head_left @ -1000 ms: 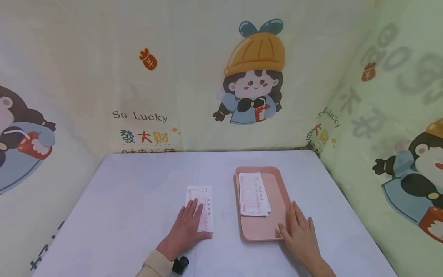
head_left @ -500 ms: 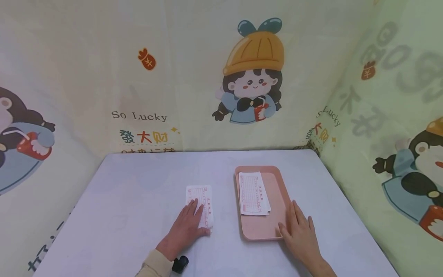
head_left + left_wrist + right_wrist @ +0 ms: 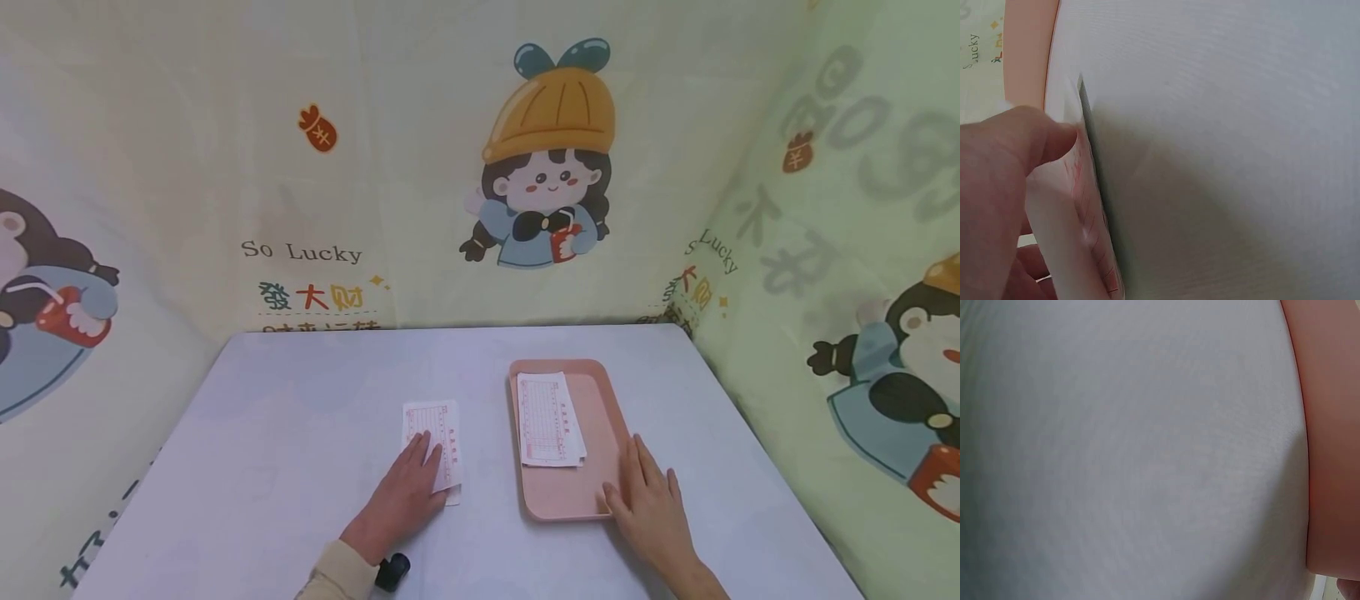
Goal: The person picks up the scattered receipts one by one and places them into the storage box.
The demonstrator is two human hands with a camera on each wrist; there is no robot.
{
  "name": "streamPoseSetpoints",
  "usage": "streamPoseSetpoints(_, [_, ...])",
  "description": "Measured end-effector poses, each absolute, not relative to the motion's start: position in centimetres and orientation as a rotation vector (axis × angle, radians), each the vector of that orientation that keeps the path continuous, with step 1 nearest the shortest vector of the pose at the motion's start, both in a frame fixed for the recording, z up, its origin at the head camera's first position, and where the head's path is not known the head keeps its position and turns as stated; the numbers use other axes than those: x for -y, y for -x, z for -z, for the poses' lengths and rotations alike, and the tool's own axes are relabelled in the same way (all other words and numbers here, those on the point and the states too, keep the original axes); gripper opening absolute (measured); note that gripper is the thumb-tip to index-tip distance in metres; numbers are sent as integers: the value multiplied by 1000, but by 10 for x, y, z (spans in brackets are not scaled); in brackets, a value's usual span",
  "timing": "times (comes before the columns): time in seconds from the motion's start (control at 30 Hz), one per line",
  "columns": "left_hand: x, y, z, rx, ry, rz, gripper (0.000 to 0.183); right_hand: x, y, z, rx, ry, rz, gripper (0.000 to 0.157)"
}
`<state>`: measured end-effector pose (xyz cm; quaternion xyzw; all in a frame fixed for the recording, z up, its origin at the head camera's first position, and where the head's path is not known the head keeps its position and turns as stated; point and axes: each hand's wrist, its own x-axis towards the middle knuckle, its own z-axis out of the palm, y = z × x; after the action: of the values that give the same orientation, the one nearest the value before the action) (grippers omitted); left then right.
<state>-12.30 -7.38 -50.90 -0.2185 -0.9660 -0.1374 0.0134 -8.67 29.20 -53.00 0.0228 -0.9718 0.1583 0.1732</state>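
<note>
On the white table lies a small stack of paper forms (image 3: 442, 417) with red printed lines. My left hand (image 3: 405, 492) rests over its near part in the head view. The left wrist view has the thumb (image 3: 1054, 137) drawn in against the top form, pinching it toward the fingers so that the sheet bows. A strip of another sheet shows beneath its near end. Along the right rim of a pink tray (image 3: 577, 496) lie the straight fingers of my right hand (image 3: 656, 508), its thumb at the near right corner. More forms (image 3: 547, 421) lie in the tray's left part.
The white tabletop (image 3: 300, 417) stretches around the tray and stack, with its back edge at a patterned cloth wall (image 3: 427, 292). Similar cloth hangs on both sides. A black device (image 3: 392, 572) sits at my left wrist.
My left thumb has drawn in toward the fingers, shifting the top form's near end and baring a strip of the sheet beneath. My right hand and the tray stay put.
</note>
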Motion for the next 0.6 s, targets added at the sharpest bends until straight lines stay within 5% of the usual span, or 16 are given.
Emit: streamPoseSetpoints(0.6, [77, 121, 514, 2935, 734, 296, 53, -293, 87, 533, 2736, -73, -450, 78])
